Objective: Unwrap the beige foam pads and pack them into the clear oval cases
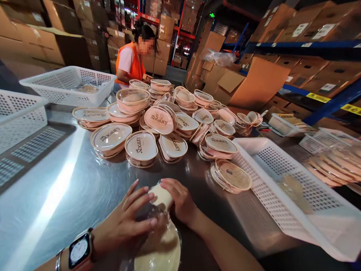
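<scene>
In front of me on the metal table lies a cream-coloured, rounded flat piece (158,253) in a see-through plastic bag. A smaller cream piece (161,196) sits at its far end, also under plastic. My right hand (181,200) curls its fingers over the right side of this smaller piece. From the left, my left hand (133,213) reaches over with fingers spread, its thumb and fingertips resting on the plastic. Beyond both hands is a heap of oval packs (141,146), wrapped in film, many with "beauty" lettering on white lids and pinkish sides.
A white perforated basket (247,169) stands at the right with a beige wrapped item inside. Two more white baskets (73,74) are at the left. A person in an orange vest (129,62) works across the table. Stacked cartons (32,43) and shelves surround the area.
</scene>
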{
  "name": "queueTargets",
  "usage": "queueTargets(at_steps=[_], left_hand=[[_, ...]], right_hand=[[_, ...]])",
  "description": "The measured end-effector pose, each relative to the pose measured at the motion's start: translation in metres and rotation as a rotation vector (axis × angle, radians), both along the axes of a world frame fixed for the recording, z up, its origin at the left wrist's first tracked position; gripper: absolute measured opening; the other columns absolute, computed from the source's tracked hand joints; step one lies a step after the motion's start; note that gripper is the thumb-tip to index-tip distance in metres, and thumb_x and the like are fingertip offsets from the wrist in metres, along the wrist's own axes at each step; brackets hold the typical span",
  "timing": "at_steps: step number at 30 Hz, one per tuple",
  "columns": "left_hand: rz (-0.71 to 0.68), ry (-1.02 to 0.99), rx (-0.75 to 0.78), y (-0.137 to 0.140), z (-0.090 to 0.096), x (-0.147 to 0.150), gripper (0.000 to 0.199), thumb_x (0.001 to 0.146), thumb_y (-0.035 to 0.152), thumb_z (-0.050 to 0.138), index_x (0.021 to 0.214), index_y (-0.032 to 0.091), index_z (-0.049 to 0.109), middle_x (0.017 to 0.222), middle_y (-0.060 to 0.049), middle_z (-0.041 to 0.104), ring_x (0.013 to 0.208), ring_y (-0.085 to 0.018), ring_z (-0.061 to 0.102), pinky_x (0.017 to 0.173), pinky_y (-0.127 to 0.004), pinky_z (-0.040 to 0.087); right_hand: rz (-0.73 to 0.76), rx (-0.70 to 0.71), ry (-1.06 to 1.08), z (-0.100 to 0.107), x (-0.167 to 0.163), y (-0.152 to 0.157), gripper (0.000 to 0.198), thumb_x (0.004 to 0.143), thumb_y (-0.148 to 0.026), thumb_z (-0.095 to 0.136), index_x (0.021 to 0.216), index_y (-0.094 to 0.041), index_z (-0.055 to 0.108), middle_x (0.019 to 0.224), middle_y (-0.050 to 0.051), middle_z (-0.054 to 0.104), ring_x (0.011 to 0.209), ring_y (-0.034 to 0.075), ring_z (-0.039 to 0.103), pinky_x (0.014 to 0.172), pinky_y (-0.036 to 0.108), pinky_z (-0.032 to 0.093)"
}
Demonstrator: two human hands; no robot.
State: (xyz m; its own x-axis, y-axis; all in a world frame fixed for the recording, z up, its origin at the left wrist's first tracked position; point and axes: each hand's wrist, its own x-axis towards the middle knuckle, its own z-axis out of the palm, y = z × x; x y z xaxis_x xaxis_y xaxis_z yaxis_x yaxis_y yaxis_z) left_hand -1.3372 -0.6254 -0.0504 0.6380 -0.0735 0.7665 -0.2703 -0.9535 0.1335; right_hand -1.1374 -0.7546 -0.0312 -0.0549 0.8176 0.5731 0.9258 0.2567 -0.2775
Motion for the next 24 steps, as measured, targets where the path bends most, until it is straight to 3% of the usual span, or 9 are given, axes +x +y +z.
queueTargets(at_steps=[2, 4, 6, 9, 13, 16, 19, 21, 24], left_hand=[[0.076, 0.006, 0.062, 0.000, 0.001, 0.002, 0.046, 0.083, 0.004, 0.064, 0.122, 0.028, 0.055, 0.141, -0.011, 0.046, 0.146, -0.030, 0.030, 0.121, -0.060, 0.027], [0.149, 0.080, 0.081, 0.002, 0.002, 0.005, 0.046, 0.084, 0.016, 0.069, 0.127, 0.025, 0.057, 0.140, -0.016, 0.050, 0.142, -0.035, 0.036, 0.117, -0.063, 0.031], [0.140, 0.198, 0.056, 0.005, 0.001, 0.008, 0.057, 0.082, 0.032, 0.074, 0.135, 0.023, 0.054, 0.140, -0.017, 0.056, 0.136, -0.037, 0.045, 0.115, -0.065, 0.034], [0.091, 0.307, -0.086, 0.010, -0.004, 0.006, 0.060, 0.086, 0.029, 0.066, 0.143, 0.023, 0.047, 0.139, -0.014, 0.060, 0.130, -0.031, 0.055, 0.114, -0.056, 0.041], [0.208, 0.145, -0.406, 0.017, -0.017, -0.001, 0.057, 0.089, 0.014, 0.054, 0.144, 0.024, 0.044, 0.145, -0.013, 0.056, 0.131, -0.025, 0.057, 0.105, -0.039, 0.052], [0.357, -0.054, -0.688, 0.024, -0.019, -0.002, 0.048, 0.092, 0.026, 0.054, 0.139, 0.021, 0.049, 0.132, -0.014, 0.065, 0.115, -0.027, 0.067, 0.094, -0.039, 0.057], [0.419, 0.011, -1.028, 0.031, -0.010, 0.003, 0.048, 0.088, 0.043, 0.057, 0.129, 0.017, 0.054, 0.106, -0.012, 0.074, 0.087, -0.025, 0.072, 0.074, -0.036, 0.059], [0.336, 0.122, -1.305, 0.032, -0.002, 0.009, 0.061, 0.077, 0.055, 0.068, 0.122, 0.017, 0.053, 0.095, -0.010, 0.075, 0.079, -0.024, 0.071, 0.066, -0.034, 0.057], [0.111, 0.295, -1.572, 0.028, 0.007, 0.014, 0.074, 0.068, 0.057, 0.077, 0.123, 0.018, 0.046, 0.085, -0.007, 0.073, 0.068, -0.022, 0.068, 0.056, -0.029, 0.054]], right_hand=[[-0.005, -0.105, -0.035, -0.001, -0.001, 0.001, 0.044, 0.099, -0.019, 0.042, 0.142, -0.012, 0.047, 0.135, 0.018, 0.062, 0.130, 0.024, 0.055, 0.109, 0.043, 0.050], [-0.049, -0.309, -0.100, -0.002, -0.004, 0.002, 0.060, 0.095, -0.019, 0.046, 0.152, -0.007, 0.033, 0.151, 0.022, 0.048, 0.144, 0.028, 0.040, 0.118, 0.051, 0.039], [-0.114, -0.543, -0.162, -0.005, -0.007, 0.004, 0.072, 0.091, -0.013, 0.049, 0.157, -0.003, 0.023, 0.159, 0.023, 0.035, 0.150, 0.031, 0.028, 0.122, 0.055, 0.031], [-0.133, -0.734, -0.207, -0.010, -0.008, 0.006, 0.070, 0.089, -0.008, 0.050, 0.155, -0.001, 0.028, 0.160, 0.023, 0.032, 0.151, 0.032, 0.026, 0.123, 0.056, 0.027], [-0.132, -0.635, -0.168, -0.013, -0.001, 0.009, 0.045, 0.097, -0.011, 0.046, 0.142, -0.010, 0.053, 0.148, 0.016, 0.053, 0.142, 0.025, 0.045, 0.120, 0.049, 0.037], [-0.206, -0.584, -0.163, -0.007, 0.004, 0.012, 0.035, 0.101, -0.013, 0.045, 0.131, -0.012, 0.063, 0.135, 0.012, 0.065, 0.128, 0.023, 0.059, 0.113, 0.042, 0.047], [-0.267, -0.635, -0.238, 0.005, 0.007, 0.013, 0.034, 0.101, -0.012, 0.045, 0.128, -0.009, 0.065, 0.120, 0.014, 0.072, 0.114, 0.027, 0.066, 0.100, 0.042, 0.055], [-0.279, -0.657, -0.267, 0.013, 0.008, 0.013, 0.035, 0.098, -0.009, 0.048, 0.129, -0.010, 0.065, 0.116, 0.014, 0.072, 0.110, 0.028, 0.067, 0.094, 0.041, 0.058], [-0.295, -0.692, -0.284, 0.017, 0.010, 0.010, 0.039, 0.094, -0.010, 0.054, 0.132, -0.014, 0.064, 0.133, 0.017, 0.063, 0.127, 0.031, 0.058, 0.106, 0.046, 0.051]])
